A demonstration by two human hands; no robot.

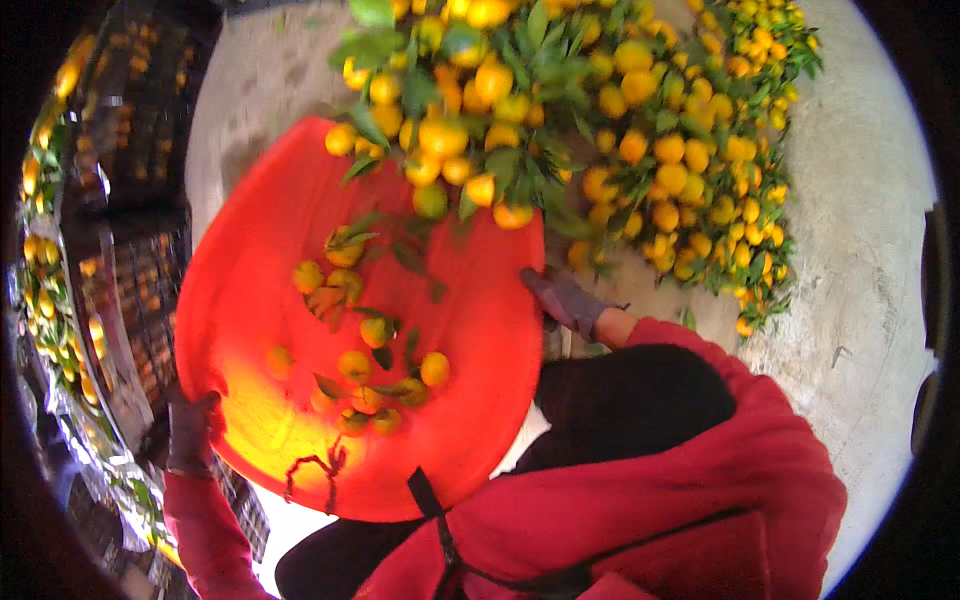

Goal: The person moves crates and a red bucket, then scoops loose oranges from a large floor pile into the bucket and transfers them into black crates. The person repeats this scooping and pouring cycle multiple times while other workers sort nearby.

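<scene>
A large red plastic basin (247, 277) stands before me, tilted, with its far rim under a pile of mandarins. My left hand (191, 427), in a dark glove, grips the rim at the lower left. Also gloved, my right hand (566, 300) holds the rim at the right side. Inside lie several loose mandarins (435, 369), some with green leaves. A dark red cord (315, 461) hangs over the near rim. The heaped mandarins (442, 139) with leaves reach over the basin's far edge; motion blurs them somewhat.
The mandarin pile (697, 180) spreads over the concrete floor (862, 247) to the far right. Dark crates (142, 300) of orange fruit line the left side, with more fruit and clear plastic sheeting (112, 480) beyond them.
</scene>
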